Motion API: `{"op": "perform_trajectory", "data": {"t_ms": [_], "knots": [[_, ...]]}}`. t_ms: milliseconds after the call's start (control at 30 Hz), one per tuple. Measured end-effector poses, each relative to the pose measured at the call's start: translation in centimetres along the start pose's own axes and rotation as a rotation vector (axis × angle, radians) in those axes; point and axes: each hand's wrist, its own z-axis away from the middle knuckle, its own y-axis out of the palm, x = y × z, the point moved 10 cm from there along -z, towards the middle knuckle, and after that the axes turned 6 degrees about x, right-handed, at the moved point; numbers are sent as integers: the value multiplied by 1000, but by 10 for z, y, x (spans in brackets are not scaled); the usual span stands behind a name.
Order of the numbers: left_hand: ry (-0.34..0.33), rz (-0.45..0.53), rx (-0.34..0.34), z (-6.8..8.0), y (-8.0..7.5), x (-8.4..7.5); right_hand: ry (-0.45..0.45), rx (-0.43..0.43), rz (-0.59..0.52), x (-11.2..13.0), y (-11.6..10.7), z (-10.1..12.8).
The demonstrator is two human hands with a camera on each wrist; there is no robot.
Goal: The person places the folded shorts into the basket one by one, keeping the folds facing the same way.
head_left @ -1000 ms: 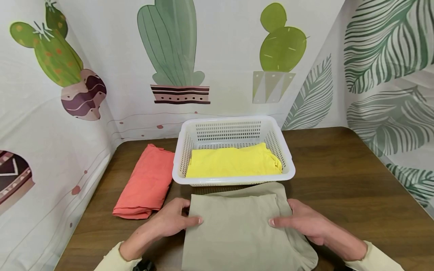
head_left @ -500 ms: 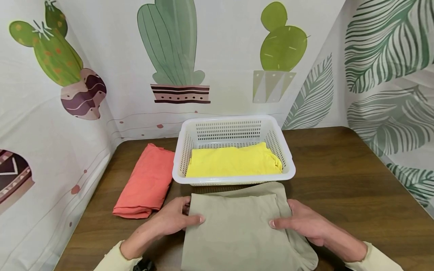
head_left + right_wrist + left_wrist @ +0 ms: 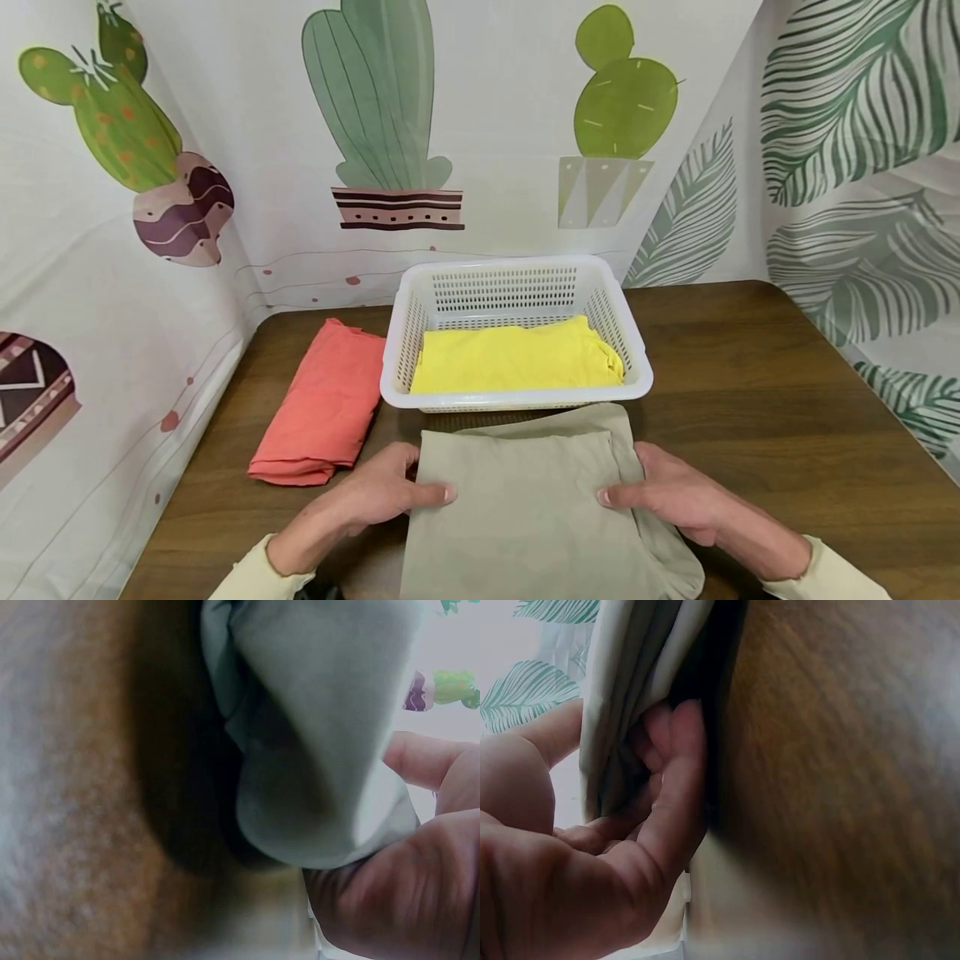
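A folded grey-beige garment (image 3: pixel 525 508) lies at the front middle of the table, its near part cut off by the frame. My left hand (image 3: pixel 386 486) grips its left edge, thumb on top; in the left wrist view the fingers (image 3: pixel 679 772) curl under the layered folds of the garment (image 3: pixel 615 697). On the opposite side my right hand (image 3: pixel 675 493) holds the right edge, thumb on top and the other fingers hidden beneath. The right wrist view shows the garment (image 3: pixel 322 750) draping in a rounded fold beside the right hand (image 3: pixel 405 885).
Just behind the garment stands a white perforated basket (image 3: pixel 517 401) with a folded yellow cloth (image 3: pixel 517 358) inside. To its left lies a folded red cloth (image 3: pixel 322 408). The brown wooden table (image 3: pixel 765 400) extends to the right, and a printed fabric backdrop (image 3: pixel 510 125) rises behind.
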Motion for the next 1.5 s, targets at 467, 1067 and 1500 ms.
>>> {"op": "perform_trajectory", "data": {"t_ms": [467,1067,1500], "knots": [[4,106,66,1,10,-1,-11,29,-3,0,2,-1],[-5,81,71,2,11,-2,-19,19,14,4,4,2],[-3,35,64,4,9,-5,-31,43,28,7,6,3]]}}
